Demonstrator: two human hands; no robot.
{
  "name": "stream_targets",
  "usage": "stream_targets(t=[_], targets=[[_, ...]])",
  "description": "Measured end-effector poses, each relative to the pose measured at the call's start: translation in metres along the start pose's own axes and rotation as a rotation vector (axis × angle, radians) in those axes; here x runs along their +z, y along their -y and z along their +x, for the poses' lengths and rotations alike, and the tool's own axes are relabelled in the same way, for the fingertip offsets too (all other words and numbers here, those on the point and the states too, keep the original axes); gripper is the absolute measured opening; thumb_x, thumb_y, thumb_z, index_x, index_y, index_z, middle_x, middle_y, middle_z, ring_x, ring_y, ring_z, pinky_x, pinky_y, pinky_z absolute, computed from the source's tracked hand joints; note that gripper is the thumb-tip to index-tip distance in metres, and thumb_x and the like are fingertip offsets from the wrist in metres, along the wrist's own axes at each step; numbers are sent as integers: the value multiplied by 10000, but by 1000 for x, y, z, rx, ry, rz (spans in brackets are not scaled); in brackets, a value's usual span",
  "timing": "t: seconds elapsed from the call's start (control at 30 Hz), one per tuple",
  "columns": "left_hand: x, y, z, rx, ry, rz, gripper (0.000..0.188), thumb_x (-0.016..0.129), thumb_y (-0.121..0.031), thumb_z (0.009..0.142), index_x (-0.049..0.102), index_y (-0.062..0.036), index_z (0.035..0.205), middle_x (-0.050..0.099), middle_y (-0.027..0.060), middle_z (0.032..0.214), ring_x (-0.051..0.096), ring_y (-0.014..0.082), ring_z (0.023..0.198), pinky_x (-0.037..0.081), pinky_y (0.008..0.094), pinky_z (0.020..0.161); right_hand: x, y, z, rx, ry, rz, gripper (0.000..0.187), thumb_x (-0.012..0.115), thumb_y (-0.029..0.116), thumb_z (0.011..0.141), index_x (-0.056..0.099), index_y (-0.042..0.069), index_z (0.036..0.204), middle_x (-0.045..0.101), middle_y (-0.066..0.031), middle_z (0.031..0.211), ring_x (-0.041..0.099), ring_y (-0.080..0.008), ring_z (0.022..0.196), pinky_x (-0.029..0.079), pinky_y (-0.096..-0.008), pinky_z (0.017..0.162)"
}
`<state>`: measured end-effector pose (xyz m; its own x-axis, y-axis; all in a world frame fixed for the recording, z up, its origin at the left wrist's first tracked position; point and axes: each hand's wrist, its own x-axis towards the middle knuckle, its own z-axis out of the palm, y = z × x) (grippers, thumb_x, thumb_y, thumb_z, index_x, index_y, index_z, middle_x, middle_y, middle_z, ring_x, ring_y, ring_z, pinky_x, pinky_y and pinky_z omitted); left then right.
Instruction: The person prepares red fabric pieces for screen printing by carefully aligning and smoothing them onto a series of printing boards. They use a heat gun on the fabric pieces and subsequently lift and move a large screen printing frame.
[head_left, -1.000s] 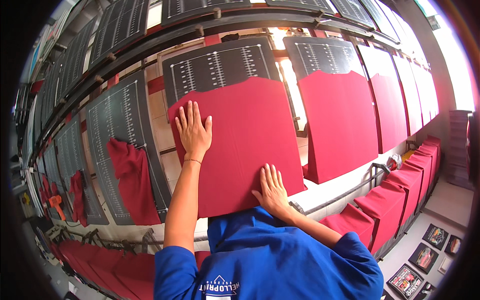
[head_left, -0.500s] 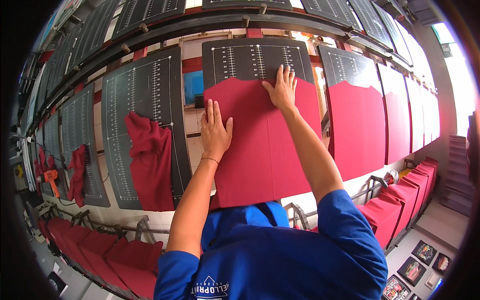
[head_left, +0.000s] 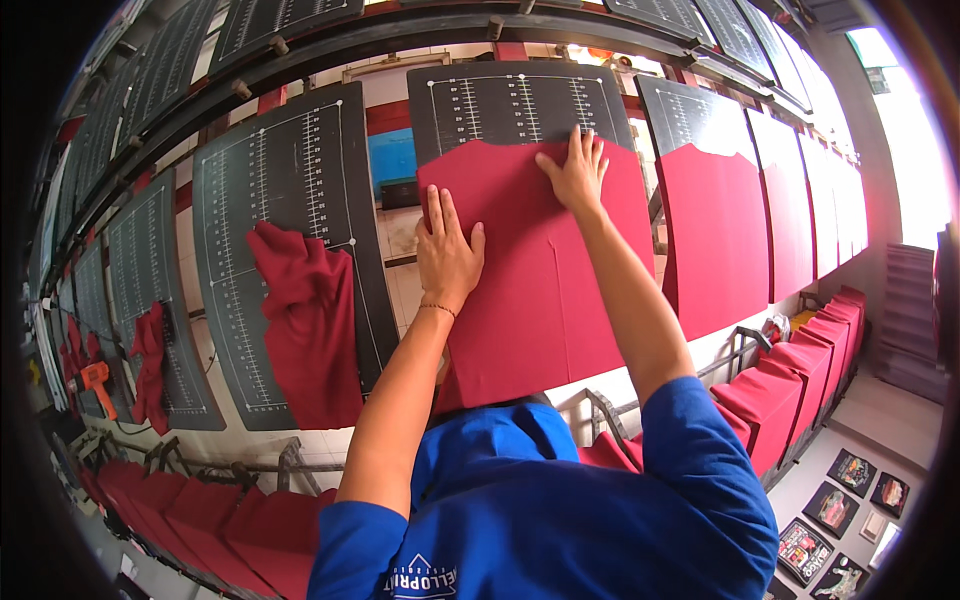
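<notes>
A dark red shirt panel [head_left: 520, 300] lies spread over a black board [head_left: 500, 105] printed with white rulers. Its shoulder and neck edges run across the board's upper part. My left hand [head_left: 449, 248] rests flat on the panel near its left edge, fingers stretched out. My right hand [head_left: 577, 178] lies on the cloth by the neck edge, its fingers spread and the tips reaching onto the bare board. A thin crease runs down the middle of the panel. Neither hand grips anything.
On the board [head_left: 225, 190] to the left lies a crumpled red cloth piece [head_left: 305, 320]. Another red panel [head_left: 712, 240] covers the board on the right. An orange heat gun [head_left: 97, 385] sits far left. More red cloth [head_left: 768, 385] hangs over a lower rail. A dark beam [head_left: 420, 50] crosses behind.
The view has shifted and tilted slightly. Both hands remain flat on the panel, the left one a little closer to the right. The panel's middle crease shows more plainly.
</notes>
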<state>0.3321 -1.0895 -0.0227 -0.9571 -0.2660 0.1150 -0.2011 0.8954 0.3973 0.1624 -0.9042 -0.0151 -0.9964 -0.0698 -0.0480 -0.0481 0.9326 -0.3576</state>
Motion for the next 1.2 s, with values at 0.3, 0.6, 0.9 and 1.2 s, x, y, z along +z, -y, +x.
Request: stream_targets(t=[0.3, 0.6, 0.9, 1.2], targets=[[3, 7, -1, 3, -37, -52, 747, 566, -371, 986, 312, 69, 1533, 250, 252, 1628, 405, 461, 1386, 371, 515, 1147, 6, -46, -136, -173, 39, 21, 910, 659, 446, 943, 202, 14, 1600, 159, -303, 1645, 134, -481, 1529, 105, -594, 1232], [10, 2, 1, 38, -98, 37, 745, 567, -422, 976, 356, 29, 1530, 279, 187, 1638, 560, 438, 1127, 545, 462, 962, -2, -38, -109, -66, -20, 5, 831, 601, 488, 974, 265, 41, 1589, 194, -253, 1655, 138, -430, 1542, 102, -561, 1245], [9, 0, -2, -22, -49, 40, 756, 564, -431, 974, 342, 14, 1543, 268, 181, 1643, 571, 442, 1113, 566, 456, 940, -24, -76, -290, -19, 147, -83, 871, 675, 462, 923, 280, 82, 1601, 174, -257, 1661, 124, -466, 1539, 91, -611, 1224], [12, 8, 0, -4, -77, -19, 750, 551, -455, 974, 343, -26, 1554, 260, 128, 1659, 584, 432, 1085, 599, 441, 868, -31, -79, -298, 10, 133, -15, 876, 702, 459, 908, 299, 105, 1600, 174, -247, 1664, 122, -458, 1540, 105, -583, 1234]])
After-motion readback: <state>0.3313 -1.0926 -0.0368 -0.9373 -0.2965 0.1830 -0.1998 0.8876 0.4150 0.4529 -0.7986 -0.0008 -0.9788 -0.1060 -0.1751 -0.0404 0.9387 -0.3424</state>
